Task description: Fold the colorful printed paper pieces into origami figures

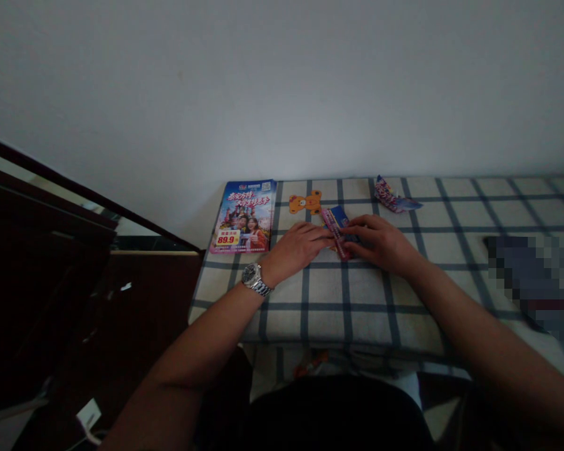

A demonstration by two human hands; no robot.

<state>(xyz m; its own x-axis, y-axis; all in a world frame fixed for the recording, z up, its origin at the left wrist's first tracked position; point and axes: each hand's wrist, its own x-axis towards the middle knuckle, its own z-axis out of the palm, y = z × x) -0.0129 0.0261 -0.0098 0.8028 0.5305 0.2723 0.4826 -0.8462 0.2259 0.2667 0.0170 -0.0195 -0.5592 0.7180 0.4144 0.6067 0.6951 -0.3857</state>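
Observation:
A folded leaflet [337,235], pink on one fold and blue on another, lies on the checked tablecloth between my two hands. My left hand [303,246], with a metal watch [252,276] on its wrist, presses its fingertips on the leaflet's left edge. From the right, my right hand [380,243] has its fingers and thumb on the same leaflet, partly covering it. Left of my hands lies a stack of printed flyers [244,216] with a blue and pink cover. An orange bear-shaped figure [305,202] is just beyond my left hand.
A folded paper piece [395,197] in similar colours lies at the back right. A dark, pixelated object [521,275] rests on the right of the checked tablecloth [357,313]. The wall [333,94] borders the table's far side. Dark furniture [37,263] stands on the left.

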